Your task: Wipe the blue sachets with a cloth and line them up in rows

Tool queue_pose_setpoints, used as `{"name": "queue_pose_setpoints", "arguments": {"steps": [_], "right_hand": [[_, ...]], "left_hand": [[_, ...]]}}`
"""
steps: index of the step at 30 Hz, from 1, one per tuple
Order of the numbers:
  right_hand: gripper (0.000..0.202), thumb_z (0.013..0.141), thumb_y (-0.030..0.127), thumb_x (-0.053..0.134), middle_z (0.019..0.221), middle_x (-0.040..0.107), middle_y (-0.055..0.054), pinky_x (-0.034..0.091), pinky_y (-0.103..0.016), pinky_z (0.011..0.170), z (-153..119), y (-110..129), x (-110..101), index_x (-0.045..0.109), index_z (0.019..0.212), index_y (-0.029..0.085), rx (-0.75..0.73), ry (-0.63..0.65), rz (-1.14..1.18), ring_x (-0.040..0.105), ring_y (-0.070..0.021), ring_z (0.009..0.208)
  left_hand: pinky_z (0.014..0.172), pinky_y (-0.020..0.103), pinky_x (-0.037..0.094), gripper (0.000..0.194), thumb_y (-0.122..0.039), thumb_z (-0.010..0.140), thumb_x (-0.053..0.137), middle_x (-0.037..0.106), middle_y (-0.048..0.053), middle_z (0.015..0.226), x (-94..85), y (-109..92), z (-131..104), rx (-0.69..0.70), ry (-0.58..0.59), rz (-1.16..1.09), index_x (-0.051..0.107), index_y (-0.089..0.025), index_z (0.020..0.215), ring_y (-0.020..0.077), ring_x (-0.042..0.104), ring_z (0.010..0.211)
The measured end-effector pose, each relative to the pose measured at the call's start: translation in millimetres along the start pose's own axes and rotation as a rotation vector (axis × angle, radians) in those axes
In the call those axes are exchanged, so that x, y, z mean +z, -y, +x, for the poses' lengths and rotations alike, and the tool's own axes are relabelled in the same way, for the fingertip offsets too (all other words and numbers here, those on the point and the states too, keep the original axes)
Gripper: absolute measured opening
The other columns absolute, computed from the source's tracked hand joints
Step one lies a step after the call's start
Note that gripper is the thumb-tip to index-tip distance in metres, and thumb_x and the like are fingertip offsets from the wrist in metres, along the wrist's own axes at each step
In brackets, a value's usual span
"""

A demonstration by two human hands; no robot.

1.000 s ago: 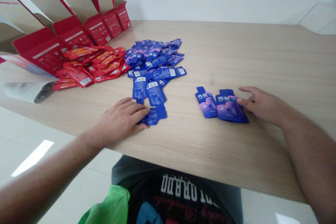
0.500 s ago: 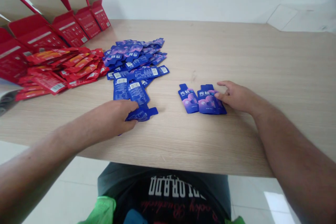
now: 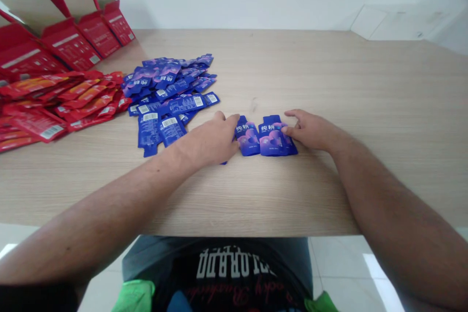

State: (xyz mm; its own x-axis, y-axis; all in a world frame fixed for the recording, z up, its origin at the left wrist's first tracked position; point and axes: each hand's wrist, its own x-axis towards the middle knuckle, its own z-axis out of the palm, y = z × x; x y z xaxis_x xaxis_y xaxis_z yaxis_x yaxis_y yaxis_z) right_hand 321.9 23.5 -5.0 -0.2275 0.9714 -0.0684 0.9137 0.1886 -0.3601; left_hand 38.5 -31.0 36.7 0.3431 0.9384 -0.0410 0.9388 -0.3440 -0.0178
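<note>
Two flat blue-and-purple pouches with spouts lie face up on the table: a left pouch (image 3: 247, 139) and a right pouch (image 3: 271, 140), which overlaps another pouch at its right side. My left hand (image 3: 216, 140) is against the left pouch's edge, its fingers curled over a further blue pouch (image 3: 224, 163), mostly hidden with only a bit showing below. At the right, my right hand (image 3: 310, 129) has thumb and forefinger apart, the thumb touching the overlapped pouch's edge.
A heap of blue pouches (image 3: 175, 83) spreads at the left of the wooden table (image 3: 314, 78). Beside it lie several red pouches (image 3: 84, 100). Behind these stand open red boxes (image 3: 69, 41) in a row. The table's front edge runs just before my body.
My left hand has moved right from the loose blue pouches to the laid-out pair, bringing a pouch along. My right hand stays by the right pouch. The view has shifted slightly.
</note>
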Motion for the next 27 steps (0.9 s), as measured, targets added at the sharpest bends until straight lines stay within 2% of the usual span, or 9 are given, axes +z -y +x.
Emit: {"name": "queue_pose_setpoints", "arguments": {"steps": [3, 5, 8, 10, 14, 18, 22, 27], "right_hand": [[0.064, 0.091, 0.047, 0.062, 0.09, 0.074, -0.007, 0.049, -0.034, 0.072, -0.6, 1.4, 0.3, 0.049, 0.147, 0.019, -0.006, 0.0, -0.004, 0.067, -0.024, 0.079], [0.064, 0.092, 0.048, 0.061, 0.09, 0.074, -0.007, 0.049, -0.034, 0.073, -0.6, 2.0, 0.7, 0.048, 0.147, 0.018, -0.012, 0.004, -0.012, 0.068, -0.0245, 0.08], [0.064, 0.092, 0.05, 0.059, 0.089, 0.075, -0.008, 0.05, -0.035, 0.074, -0.1, 2.2, 1.1, 0.049, 0.146, 0.018, -0.033, 0.0, -0.024, 0.069, -0.0255, 0.081], [0.065, 0.091, 0.052, 0.059, 0.089, 0.076, -0.009, 0.05, -0.036, 0.074, 0.2, 2.3, 1.1, 0.05, 0.146, 0.018, -0.041, -0.001, -0.026, 0.07, -0.0262, 0.081], [0.067, 0.09, 0.053, 0.061, 0.091, 0.076, -0.009, 0.051, -0.036, 0.073, 0.5, 2.2, 0.0, 0.049, 0.147, 0.018, -0.044, 0.015, -0.018, 0.07, -0.0268, 0.082], [0.071, 0.088, 0.056, 0.063, 0.096, 0.076, -0.009, 0.051, -0.034, 0.073, -1.8, 3.2, -1.7, 0.047, 0.147, 0.019, -0.058, 0.051, 0.005, 0.07, -0.0259, 0.084], [0.085, 0.084, 0.063, 0.066, 0.106, 0.075, -0.011, 0.053, -0.036, 0.075, -6.8, 7.9, -1.0, 0.04, 0.153, 0.02, -0.088, 0.066, 0.014, 0.07, -0.0285, 0.091], [0.084, 0.082, 0.062, 0.068, 0.121, 0.073, -0.011, 0.054, -0.041, 0.086, -9.9, 12.6, 2.8, 0.041, 0.152, 0.025, -0.131, 0.059, -0.002, 0.07, -0.03, 0.1]], "left_hand": [[0.106, 0.039, 0.047, 0.061, -0.039, 0.091, 0.052, 0.053, 0.011, 0.134, -0.9, 19.8, -7.0, 0.088, -0.074, -0.022, 0.043, -0.028, 0.151, 0.0275, 0.058, 0.121], [0.109, 0.043, 0.044, 0.064, -0.048, 0.088, 0.057, 0.052, 0.011, 0.138, 0.7, 30.8, -15.5, 0.138, -0.021, -0.019, 0.048, -0.029, 0.148, 0.0311, 0.053, 0.127], [0.108, 0.05, 0.043, 0.08, -0.063, 0.079, 0.065, 0.048, 0.013, 0.146, 7.5, 37.0, -29.2, 0.189, 0.1, -0.013, 0.046, -0.031, 0.15, 0.0374, 0.048, 0.131], [0.104, 0.052, 0.045, 0.081, -0.066, 0.08, 0.063, 0.047, 0.014, 0.148, 13.5, 34.1, -35.4, 0.162, 0.108, -0.001, 0.044, -0.032, 0.152, 0.0393, 0.049, 0.129], [0.101, 0.05, 0.047, 0.074, -0.066, 0.087, 0.055, 0.05, 0.016, 0.142, 23.6, 19.3, -34.4, 0.081, 0.031, 0.017, 0.047, -0.028, 0.15, 0.0371, 0.055, 0.12], [0.103, 0.047, 0.046, 0.077, -0.068, 0.087, 0.054, 0.05, 0.017, 0.141, 27.7, 7.5, -22.6, 0.086, -0.021, -0.005, 0.046, -0.023, 0.149, 0.036, 0.053, 0.122], [0.103, 0.047, 0.046, 0.08, -0.067, 0.086, 0.057, 0.051, 0.018, 0.139, 28.1, 3.6, -12.9, 0.093, -0.034, -0.013, 0.044, -0.019, 0.149, 0.0361, 0.052, 0.123], [0.103, 0.048, 0.044, 0.081, -0.068, 0.085, 0.057, 0.052, 0.016, 0.14, 30.5, 1.2, -4.3, 0.131, -0.054, -0.02, 0.044, -0.022, 0.15, 0.0363, 0.049, 0.124]]}}
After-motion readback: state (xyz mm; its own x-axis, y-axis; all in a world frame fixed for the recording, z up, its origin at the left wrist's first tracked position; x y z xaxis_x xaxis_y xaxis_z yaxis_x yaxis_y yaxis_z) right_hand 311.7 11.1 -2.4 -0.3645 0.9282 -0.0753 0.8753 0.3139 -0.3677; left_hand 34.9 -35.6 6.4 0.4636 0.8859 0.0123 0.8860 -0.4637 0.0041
